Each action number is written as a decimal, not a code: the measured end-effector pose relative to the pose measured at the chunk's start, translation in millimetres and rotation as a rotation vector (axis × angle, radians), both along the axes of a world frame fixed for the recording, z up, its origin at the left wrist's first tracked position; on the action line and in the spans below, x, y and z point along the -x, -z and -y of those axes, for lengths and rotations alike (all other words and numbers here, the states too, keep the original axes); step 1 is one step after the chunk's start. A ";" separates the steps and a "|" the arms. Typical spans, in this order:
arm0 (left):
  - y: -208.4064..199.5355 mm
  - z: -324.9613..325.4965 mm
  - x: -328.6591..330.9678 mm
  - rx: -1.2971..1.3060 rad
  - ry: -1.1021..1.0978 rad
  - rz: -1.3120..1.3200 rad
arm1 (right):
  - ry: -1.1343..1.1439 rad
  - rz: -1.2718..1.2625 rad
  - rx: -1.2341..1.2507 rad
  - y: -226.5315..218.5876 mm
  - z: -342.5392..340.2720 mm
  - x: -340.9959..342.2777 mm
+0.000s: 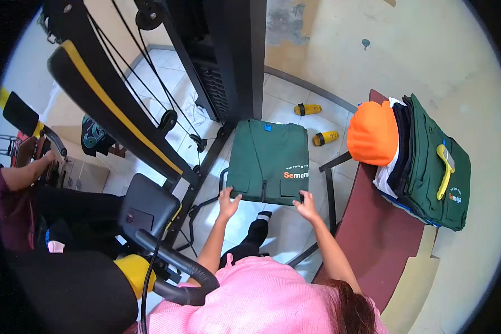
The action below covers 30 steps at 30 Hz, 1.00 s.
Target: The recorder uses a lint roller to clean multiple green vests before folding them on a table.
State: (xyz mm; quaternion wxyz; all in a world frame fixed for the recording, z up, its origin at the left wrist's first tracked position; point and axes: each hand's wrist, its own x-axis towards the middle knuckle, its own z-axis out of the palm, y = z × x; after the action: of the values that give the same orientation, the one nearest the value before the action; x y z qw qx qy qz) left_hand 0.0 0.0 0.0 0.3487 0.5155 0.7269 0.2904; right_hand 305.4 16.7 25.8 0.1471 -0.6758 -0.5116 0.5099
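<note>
A folded dark green garment (pixel 268 160) with orange and white lettering lies flat in front of me, above the tiled floor. My left hand (pixel 227 201) rests on its near left corner with the fingers spread. My right hand (pixel 306 205) touches its near right corner, fingers also apart. Neither hand closes around the cloth. What holds the garment up is hidden beneath it. Below its near edge I see a foot in a black sock (pixel 261 216).
To the right, a maroon bench (pixel 373 239) carries a stack of folded clothes (pixel 428 167), with an orange garment (pixel 373 132) and a yellow-handled brush (pixel 445 167). Two yellow bottles (pixel 316 123) lie on the floor. A cable exercise machine (pixel 150 111) and another seated person (pixel 22 200) fill the left.
</note>
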 end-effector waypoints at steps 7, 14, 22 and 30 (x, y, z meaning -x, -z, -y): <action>-7.8 -21.6 4.5 0.181 -0.327 0.061 | 0.263 0.219 -0.319 -4.2 13.4 17.2; 37.1 -4.2 38.6 0.069 -0.189 0.192 | 0.413 0.029 0.084 -6.0 -5.1 17.4; -65.0 35.2 -73.1 -0.372 0.462 -0.419 | 0.471 -0.385 0.032 -65.4 103.3 6.6; -137.3 100.8 -195.9 -0.429 1.065 -0.024 | 0.690 -0.652 0.072 -141.5 277.1 25.1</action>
State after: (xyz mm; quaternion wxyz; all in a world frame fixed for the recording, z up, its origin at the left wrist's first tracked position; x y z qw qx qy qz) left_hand 195.9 -100.8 137.3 0.3260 0.8731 0.2957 0.2099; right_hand 280.3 -260.4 167.3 0.4372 -0.6155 -0.1662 0.6343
